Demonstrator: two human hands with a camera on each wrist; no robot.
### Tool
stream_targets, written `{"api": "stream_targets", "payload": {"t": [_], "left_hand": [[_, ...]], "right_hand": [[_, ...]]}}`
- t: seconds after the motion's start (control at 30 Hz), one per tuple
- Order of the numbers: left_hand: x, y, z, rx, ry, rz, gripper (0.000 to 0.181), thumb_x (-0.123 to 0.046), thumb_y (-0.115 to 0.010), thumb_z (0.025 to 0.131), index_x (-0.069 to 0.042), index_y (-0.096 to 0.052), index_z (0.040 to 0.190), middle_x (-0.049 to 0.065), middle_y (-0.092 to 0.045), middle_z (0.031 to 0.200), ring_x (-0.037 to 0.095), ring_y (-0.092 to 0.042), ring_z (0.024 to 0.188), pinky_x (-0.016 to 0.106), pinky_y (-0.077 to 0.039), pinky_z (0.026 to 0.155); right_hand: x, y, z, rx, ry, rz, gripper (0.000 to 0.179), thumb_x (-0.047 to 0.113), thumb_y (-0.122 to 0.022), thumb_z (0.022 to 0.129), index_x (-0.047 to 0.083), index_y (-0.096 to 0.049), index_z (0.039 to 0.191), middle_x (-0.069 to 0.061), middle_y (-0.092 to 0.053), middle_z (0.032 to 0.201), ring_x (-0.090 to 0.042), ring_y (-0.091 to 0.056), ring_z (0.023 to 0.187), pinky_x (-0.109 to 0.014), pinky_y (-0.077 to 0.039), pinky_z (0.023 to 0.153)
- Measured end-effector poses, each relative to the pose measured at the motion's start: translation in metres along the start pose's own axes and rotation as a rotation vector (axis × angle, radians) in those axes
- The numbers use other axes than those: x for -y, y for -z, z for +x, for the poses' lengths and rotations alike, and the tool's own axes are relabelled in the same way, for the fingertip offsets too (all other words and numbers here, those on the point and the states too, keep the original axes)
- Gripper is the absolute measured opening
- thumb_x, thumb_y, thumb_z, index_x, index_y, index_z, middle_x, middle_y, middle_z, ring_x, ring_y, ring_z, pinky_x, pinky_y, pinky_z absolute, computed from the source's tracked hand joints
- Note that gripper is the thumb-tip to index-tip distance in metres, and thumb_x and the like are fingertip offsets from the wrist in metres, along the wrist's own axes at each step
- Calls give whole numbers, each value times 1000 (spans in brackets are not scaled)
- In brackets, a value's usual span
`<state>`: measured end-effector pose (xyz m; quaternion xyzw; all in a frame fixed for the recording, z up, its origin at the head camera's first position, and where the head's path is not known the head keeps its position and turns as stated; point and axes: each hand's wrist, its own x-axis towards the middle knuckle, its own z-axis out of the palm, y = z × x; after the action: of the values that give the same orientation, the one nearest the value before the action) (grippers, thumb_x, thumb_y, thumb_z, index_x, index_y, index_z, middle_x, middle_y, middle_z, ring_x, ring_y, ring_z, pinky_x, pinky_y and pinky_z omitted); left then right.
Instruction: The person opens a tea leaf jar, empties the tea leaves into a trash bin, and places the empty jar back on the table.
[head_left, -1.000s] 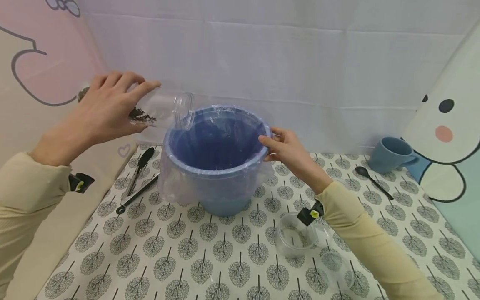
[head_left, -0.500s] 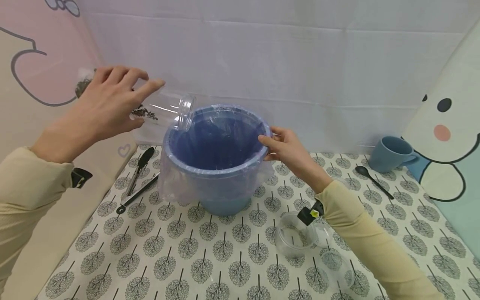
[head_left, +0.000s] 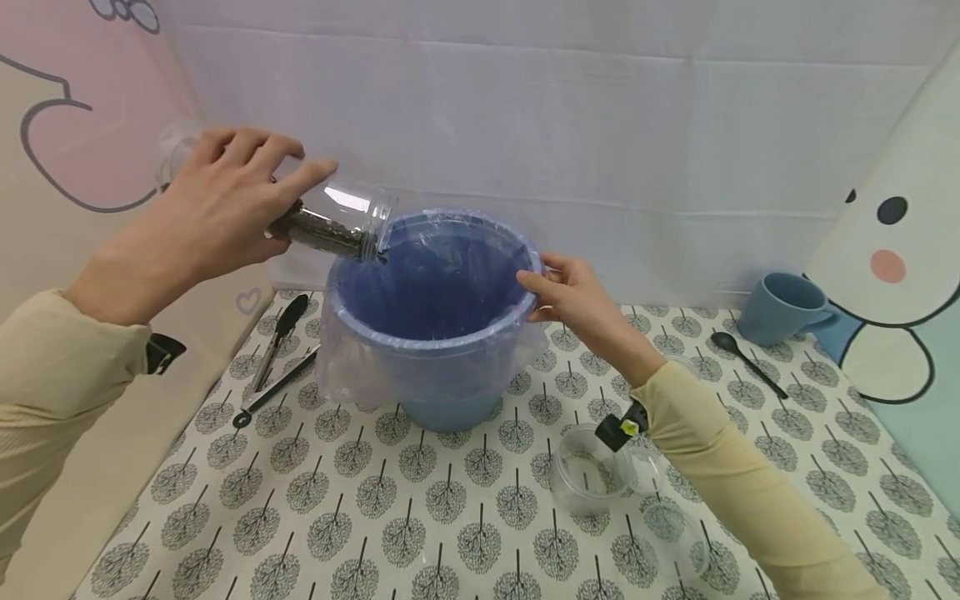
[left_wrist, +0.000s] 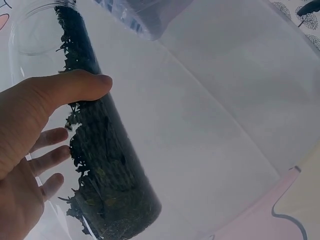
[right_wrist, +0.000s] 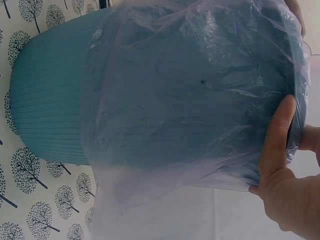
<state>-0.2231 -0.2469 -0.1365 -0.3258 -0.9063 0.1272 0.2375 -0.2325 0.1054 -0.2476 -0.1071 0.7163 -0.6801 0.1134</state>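
Note:
My left hand (head_left: 198, 212) grips a clear jar (left_wrist: 112, 165) of dark dried leaves, tilted nearly on its side. Its mouth overlaps the left rim of a blue bin (head_left: 450, 412) in the head view, and the leaves (head_left: 326, 231) lie along the lower wall up to the mouth. In the left wrist view, the thumb crosses the jar and the other fingers show behind it. A thin, see-through bag (head_left: 352, 375) lines the bin and folds down outside. My right hand (head_left: 573, 304) pinches the bin's right rim through the bag, thumb and fingers on opposite sides.
Black-tipped tongs (head_left: 273, 346) lie left of the bin. A clear tub (head_left: 588, 475) with some residue stands at front right, beside a clear lid (head_left: 675, 542). Farther right are a black spoon (head_left: 746, 364) and a blue mug (head_left: 783, 310). A white curtain hangs behind.
The leaves have slid along the jar to its mouth, with a few at the lip. My left hand has raised the jar's base end slightly and moved a little right. The right hand stays put.

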Motion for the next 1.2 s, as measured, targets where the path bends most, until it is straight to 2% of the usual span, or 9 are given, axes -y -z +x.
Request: {"api": "stream_targets", "payload": {"t": [0.37, 0.87, 1.2], "left_hand": [[-1, 2, 0, -63, -61, 59, 95, -3, -91, 57, -10, -40, 138, 28, -45, 129, 49, -41, 118, 64, -32, 99], [-3, 4, 1, -76, -81, 109, 99, -3, -92, 55, -8, -42, 139, 28, -44, 129, 48, -40, 119, 62, -32, 98], [-5, 4, 3, -83, -89, 120, 94, 1, -89, 58, -8, -44, 139, 27, -45, 129, 48, -40, 120, 61, -31, 100]], "right_hand": [[0, 0, 0, 2, 4, 4, 52, 10, -53, 100, -2, -35, 147, -9, -68, 94, -9, -63, 63, -21, -57, 63], [0, 3, -1, 1, 8, -1, 52, 10, -53, 100, -2, -35, 147, -9, -69, 95, -9, -64, 65, -21, -57, 64], [0, 3, -1, -5, 6, -2, 52, 10, -53, 100, -2, -35, 147, -9, -69, 95, -10, -65, 65, -21, -57, 64]]}}
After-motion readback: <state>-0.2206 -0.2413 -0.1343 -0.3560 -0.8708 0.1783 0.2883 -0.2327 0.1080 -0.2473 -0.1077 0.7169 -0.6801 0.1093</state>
